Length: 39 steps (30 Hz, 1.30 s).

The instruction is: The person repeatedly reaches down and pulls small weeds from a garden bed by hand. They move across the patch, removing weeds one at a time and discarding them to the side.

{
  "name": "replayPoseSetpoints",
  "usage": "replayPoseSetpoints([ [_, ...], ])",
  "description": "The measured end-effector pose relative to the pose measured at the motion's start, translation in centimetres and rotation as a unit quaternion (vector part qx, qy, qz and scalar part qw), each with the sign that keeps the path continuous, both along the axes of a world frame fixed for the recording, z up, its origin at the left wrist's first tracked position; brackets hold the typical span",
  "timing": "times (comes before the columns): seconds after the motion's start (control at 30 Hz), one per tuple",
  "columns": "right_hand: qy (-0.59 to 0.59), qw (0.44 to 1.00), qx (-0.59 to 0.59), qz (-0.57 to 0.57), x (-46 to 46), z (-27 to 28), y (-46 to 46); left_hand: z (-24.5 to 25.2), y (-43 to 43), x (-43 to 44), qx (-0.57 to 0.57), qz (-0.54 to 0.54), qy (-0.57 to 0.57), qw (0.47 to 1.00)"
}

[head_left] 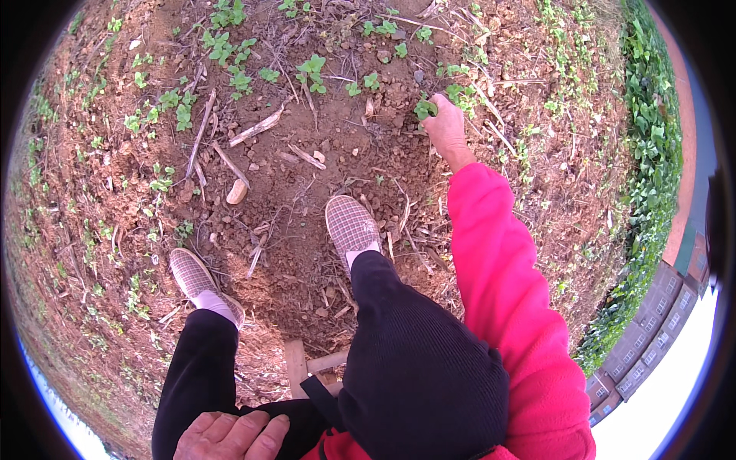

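My right hand (447, 127) reaches forward to the ground, its thumb and fingers closed around the leaves of a small green plant (425, 108). Its fingertips are partly hidden, and I cannot tell if the plant is still rooted. More leafy seedlings (460, 98) grow just right of that hand. My left hand (233, 437) lies on my left thigh, near the bottom edge of the view, with nothing seen in it. Both feet, in checked slip-on shoes (351, 223), stand apart on reddish-brown soil (282, 190).
Dry stalks (261, 125) and a pale stone (236, 191) lie scattered ahead. Leafy weeds (311, 73) dot the soil. Part of a wooden stool (295, 365) shows beneath me. A dense green plant row (652, 132) borders the right side, with buildings (650, 328) beyond.
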State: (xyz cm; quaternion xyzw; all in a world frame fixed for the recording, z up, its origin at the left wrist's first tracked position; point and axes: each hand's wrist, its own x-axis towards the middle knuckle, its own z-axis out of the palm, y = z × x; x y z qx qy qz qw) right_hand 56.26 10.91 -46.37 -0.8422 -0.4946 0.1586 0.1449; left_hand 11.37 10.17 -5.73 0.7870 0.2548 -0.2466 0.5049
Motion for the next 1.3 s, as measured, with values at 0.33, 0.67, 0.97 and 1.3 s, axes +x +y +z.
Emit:
replayPoseSetpoints([
  [0.33,0.392,0.892,0.127,-0.187,-0.1,0.1,-1.3,-0.2,0.1,-0.6,0.004,0.004,0.004,1.000],
  [0.67,0.445,0.836,0.164,-0.276,5.6,3.5,-6.3,0.1,-0.2,-1.1,0.006,0.009,0.005,1.000],
  [0.97,0.227,0.968,0.008,-0.103,4.0,1.0,1.1,-0.1,0.3,-0.8,-0.005,0.002,0.016,1.000],
  [1.3,0.310,0.918,0.093,-0.231,4.2,0.8,0.3,-0.1,0.4,-0.9,-0.013,-0.005,0.022,1.000],
])
